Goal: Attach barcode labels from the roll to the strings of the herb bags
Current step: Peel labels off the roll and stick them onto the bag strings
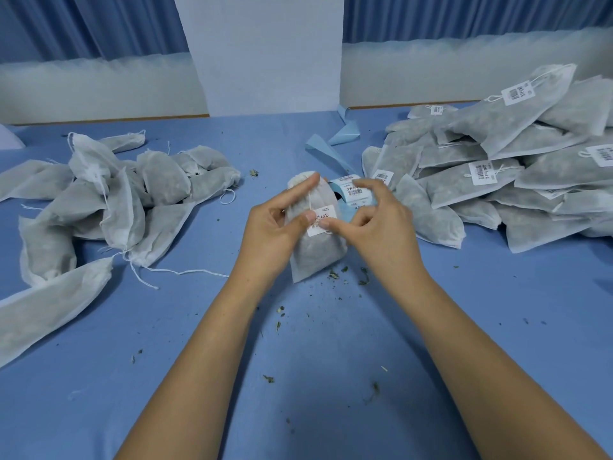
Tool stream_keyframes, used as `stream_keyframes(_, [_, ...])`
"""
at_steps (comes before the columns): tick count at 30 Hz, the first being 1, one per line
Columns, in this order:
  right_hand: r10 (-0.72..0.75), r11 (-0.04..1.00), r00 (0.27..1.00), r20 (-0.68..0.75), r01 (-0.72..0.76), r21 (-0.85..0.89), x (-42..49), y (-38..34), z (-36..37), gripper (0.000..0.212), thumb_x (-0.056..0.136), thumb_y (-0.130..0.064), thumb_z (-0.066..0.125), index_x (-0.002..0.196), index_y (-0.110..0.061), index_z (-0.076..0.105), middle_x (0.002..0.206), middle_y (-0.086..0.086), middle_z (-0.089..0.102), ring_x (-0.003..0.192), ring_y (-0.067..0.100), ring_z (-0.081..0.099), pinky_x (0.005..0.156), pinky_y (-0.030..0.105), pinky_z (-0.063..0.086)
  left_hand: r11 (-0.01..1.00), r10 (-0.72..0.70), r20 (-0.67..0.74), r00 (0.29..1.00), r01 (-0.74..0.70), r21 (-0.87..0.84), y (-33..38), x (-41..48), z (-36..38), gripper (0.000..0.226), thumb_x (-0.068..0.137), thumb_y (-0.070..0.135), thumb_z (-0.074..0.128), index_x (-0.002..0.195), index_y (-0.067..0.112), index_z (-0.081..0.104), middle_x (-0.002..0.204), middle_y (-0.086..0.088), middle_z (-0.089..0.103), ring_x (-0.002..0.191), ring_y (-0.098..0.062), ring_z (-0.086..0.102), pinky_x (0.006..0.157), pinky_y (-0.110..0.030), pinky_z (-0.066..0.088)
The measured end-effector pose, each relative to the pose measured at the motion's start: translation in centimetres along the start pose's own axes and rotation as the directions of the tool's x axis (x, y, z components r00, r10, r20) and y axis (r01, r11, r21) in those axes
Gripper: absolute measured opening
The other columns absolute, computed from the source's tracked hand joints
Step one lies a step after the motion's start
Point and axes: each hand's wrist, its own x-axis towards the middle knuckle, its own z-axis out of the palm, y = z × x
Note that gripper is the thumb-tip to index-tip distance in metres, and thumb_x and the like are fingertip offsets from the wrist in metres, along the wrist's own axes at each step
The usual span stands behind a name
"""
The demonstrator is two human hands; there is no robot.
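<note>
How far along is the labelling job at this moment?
Done: the right pile of bags already carries barcode labels. In hand: the left hand holds a bag while the right hand pinches a label at its string, beside the label roll. Left: the left pile, with no labels visible.

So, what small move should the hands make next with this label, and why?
Probably squeeze the label shut around the string. The left hand holds the bag with its thumb on the label, the right hand pinches it, and the string runs down to it, so the sticking seems unfinished.
</note>
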Motion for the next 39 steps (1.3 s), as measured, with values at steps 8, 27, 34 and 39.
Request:
stream_keyframes(8, [0.162,0.861,0.984,0.069,-0.176,0.478,0.0,-0.9,-1.4,0.012,0.080,-0.008,0.074,0.071,-0.013,0.067,0.068,-0.005,0.067,0.066,0.005,0.061,0.066,0.017,0.048,1.000,0.002,0.101,0.995,0.000,-0.026,1.3,0.6,1.4,0.065,0.080,-0.002,0.071,0.132,0.034,0.054,0.139,0.006,0.056,0.131,-0.010,0.050,0.107,-0.037,0.043])
stream_keyframes(27, [0.401,0.794,0.882,0.246,-0.469,0.387,-4.4,4.8,-19.6,0.024,0.085,-0.021,0.069,0.106,-0.008,0.070,0.105,0.014,0.071,0.098,0.030,0.068,0.089,0.042,0.052,0.994,-0.111,0.151,0.982,0.109,0.021,2.9,0.3,19.5,0.038,0.077,-0.006,0.072,0.105,0.020,0.070,0.115,0.011,0.062,0.110,-0.007,0.057,0.086,-0.015,0.049])
stream_keyframes(34, [0.398,0.751,0.905,0.151,-0.416,0.513,-4.6,5.4,-23.8,0.022,0.093,-0.010,0.058,0.108,0.003,0.063,0.084,0.012,0.070,0.064,0.018,0.068,0.054,0.018,0.051,0.984,-0.148,0.191,0.970,0.163,-0.068,3.5,0.7,24.7,0.067,0.088,0.013,0.070,0.142,0.036,0.039,0.123,0.001,0.060,0.112,-0.009,0.060,0.092,-0.025,0.051])
stream_keyframes(39, [0.426,0.553,0.899,-0.097,-0.174,0.815,0.2,4.2,-26.0,0.015,0.095,-0.016,0.058,0.102,-0.004,0.063,0.097,0.008,0.068,0.083,0.014,0.069,0.074,0.018,0.055,0.962,-0.171,0.271,0.947,0.219,-0.161,5.0,1.7,27.3,0.084,0.096,0.024,0.060,0.153,0.038,-0.001,0.140,-0.014,0.050,0.117,-0.021,0.062,0.099,-0.037,0.051])
